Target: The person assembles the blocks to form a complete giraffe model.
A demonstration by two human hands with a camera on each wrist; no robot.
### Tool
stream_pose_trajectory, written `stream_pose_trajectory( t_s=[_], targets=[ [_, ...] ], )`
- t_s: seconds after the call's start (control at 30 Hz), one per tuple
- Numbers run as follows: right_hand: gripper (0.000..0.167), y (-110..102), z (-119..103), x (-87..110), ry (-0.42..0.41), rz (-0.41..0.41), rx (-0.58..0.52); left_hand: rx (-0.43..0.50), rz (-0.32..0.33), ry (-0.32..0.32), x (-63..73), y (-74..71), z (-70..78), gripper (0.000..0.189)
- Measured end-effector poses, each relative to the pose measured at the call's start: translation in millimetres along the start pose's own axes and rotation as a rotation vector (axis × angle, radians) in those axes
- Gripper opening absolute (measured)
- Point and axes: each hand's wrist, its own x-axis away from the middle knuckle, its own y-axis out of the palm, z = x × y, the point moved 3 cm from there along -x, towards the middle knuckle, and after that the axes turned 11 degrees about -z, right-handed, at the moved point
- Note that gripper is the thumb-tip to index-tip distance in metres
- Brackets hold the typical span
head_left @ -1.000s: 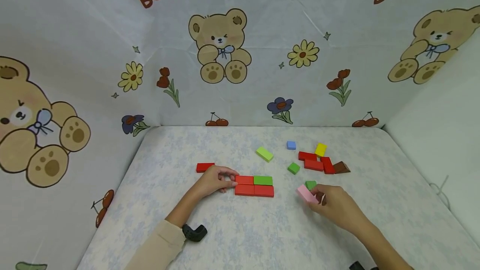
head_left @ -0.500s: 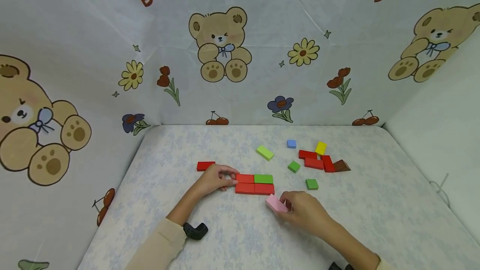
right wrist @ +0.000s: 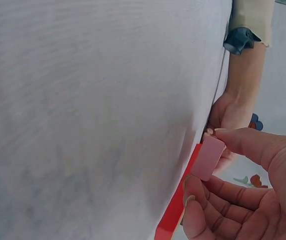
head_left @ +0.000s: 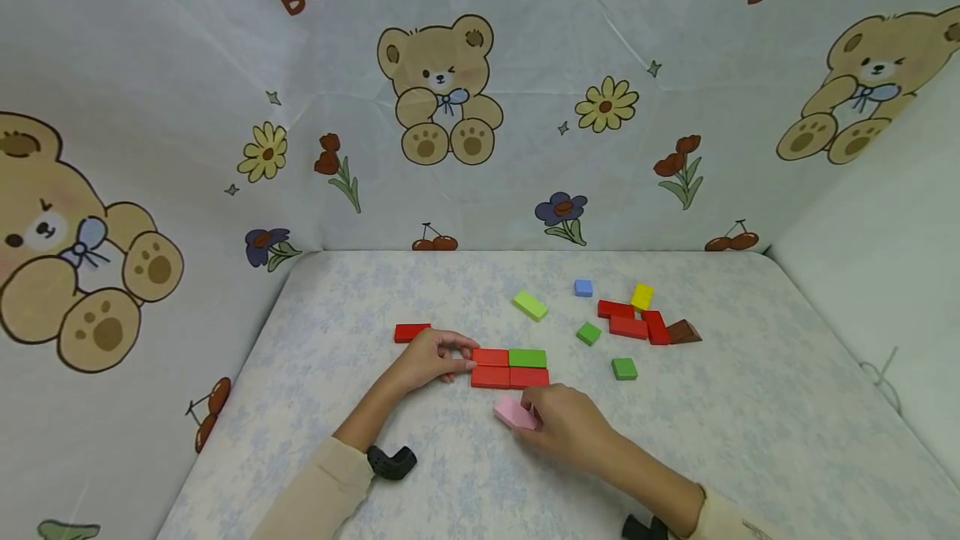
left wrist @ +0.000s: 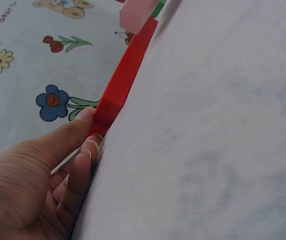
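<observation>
My right hand point(head_left: 570, 427) pinches a pink block point(head_left: 514, 413) between thumb and fingers, just in front of a small rectangle of blocks. That rectangle has a red block point(head_left: 490, 357) and a green block point(head_left: 527, 359) behind, with two red blocks point(head_left: 491, 377) side by side in front. At its left end, my left hand point(head_left: 422, 361) rests with thumb and fingertips touching the red end. In the left wrist view the thumb lies against the end of the red row point(left wrist: 118, 82). The pink block point(right wrist: 208, 158) overlaps the red row in the right wrist view.
A lone red block point(head_left: 412, 332) lies behind my left hand. Lime point(head_left: 530, 306), blue point(head_left: 583, 287) and green blocks point(head_left: 624, 369) are scattered behind and to the right. Red blocks point(head_left: 628, 327), a yellow one point(head_left: 642, 297) and a brown wedge point(head_left: 683, 332) cluster at the back right.
My right hand has carried the pink block leftward, from beside the right-hand green block to in front of the rectangle. My left hand stays at the rectangle's left end.
</observation>
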Motion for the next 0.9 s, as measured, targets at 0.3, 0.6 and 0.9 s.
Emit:
stream_pose_trajectory(
  t_s=[0.3,0.6,0.9],
  targets=[
    [0.025,9,-5,-13.5,0.005,0.022,-0.008,-0.001,0.006,-0.019,-2.6,0.2,-3.5,0.030],
    [0.024,6,-5,-18.4,0.046,-0.041,-0.081,-0.016,0.011,-0.015,-0.4,0.2,-2.9,0.029],
    [0.020,4,6,-15.0,-0.016,-0.150,-0.182,-0.018,0.009,-0.017,-1.2,-0.5,-1.1,0.030]
  ],
)
